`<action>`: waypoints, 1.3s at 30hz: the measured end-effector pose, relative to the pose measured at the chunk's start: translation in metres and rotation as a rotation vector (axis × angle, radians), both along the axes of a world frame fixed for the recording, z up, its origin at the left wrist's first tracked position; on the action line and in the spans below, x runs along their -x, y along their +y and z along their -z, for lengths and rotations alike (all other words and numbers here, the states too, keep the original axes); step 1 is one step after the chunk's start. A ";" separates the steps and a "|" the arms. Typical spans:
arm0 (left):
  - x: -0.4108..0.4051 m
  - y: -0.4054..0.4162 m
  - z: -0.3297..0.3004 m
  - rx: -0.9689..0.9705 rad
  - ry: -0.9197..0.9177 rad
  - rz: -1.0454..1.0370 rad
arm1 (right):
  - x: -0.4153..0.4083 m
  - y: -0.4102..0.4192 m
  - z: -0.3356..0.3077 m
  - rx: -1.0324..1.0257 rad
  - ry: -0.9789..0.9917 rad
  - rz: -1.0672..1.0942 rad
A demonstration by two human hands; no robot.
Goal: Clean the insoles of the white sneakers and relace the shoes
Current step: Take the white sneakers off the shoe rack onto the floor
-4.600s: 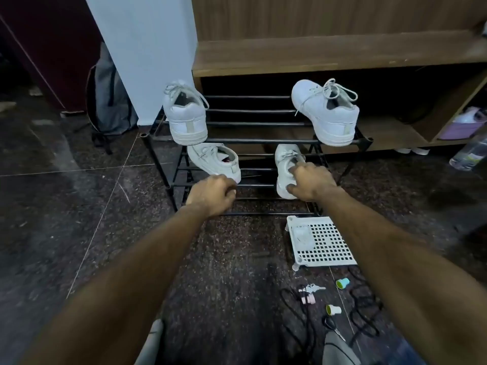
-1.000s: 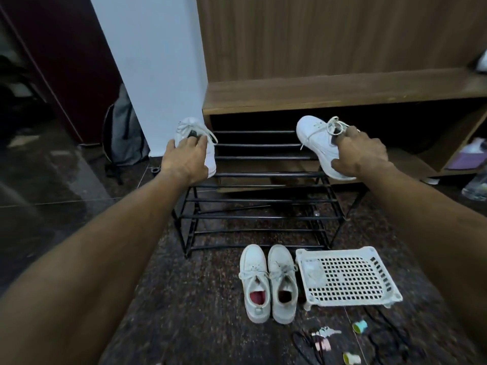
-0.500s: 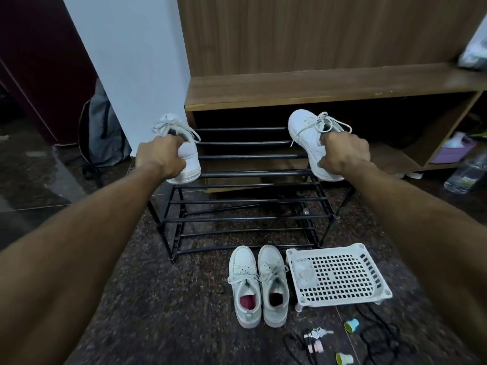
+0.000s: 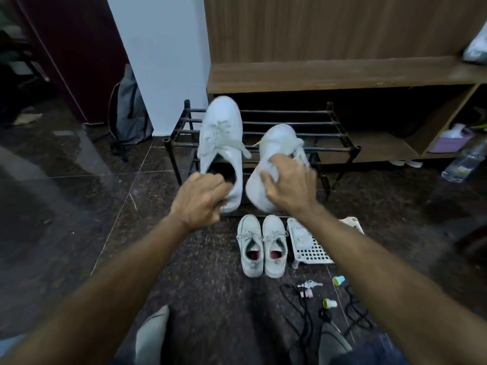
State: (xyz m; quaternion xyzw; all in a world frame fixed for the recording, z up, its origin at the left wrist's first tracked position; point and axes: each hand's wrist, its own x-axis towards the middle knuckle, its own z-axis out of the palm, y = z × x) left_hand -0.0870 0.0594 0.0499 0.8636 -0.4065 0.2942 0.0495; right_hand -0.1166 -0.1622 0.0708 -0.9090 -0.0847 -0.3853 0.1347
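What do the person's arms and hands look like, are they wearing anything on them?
Both arms are bare from the wrists to the edge of the picture: no sleeves show. The left hand and the right hand have no gloves, and no rings, watch or bracelet can be seen. The picture is a bit blurry, so tiny things could be missed.

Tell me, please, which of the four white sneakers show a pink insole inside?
The smaller pair on the floor, beside the white basket. The sneaker in the left hand looks dark inside; the right hand covers the other's opening.
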 end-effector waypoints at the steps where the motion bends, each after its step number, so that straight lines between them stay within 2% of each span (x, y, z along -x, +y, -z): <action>1: 0.014 0.002 0.012 -0.003 0.005 0.012 | 0.009 0.007 0.012 0.018 0.000 -0.049; 8: 0.087 0.027 0.099 -0.053 0.240 -0.082 | 0.059 0.031 0.088 0.279 0.159 -0.276; 11: 0.100 0.036 0.126 -0.103 0.377 -0.188 | 0.074 0.049 0.118 0.401 0.319 -0.359; 15: 0.103 0.047 0.154 -0.163 0.582 -0.303 | 0.075 0.064 0.146 0.501 0.543 -0.357; 21: 0.086 0.062 0.190 -0.192 0.708 -0.368 | 0.047 0.089 0.192 0.495 0.739 -0.423; 34: 0.014 0.088 0.268 -0.155 0.733 -0.428 | -0.047 0.131 0.271 0.502 0.730 -0.168; 39: 0.029 0.081 0.294 -0.288 0.907 -0.521 | -0.039 0.127 0.298 0.467 1.105 -0.287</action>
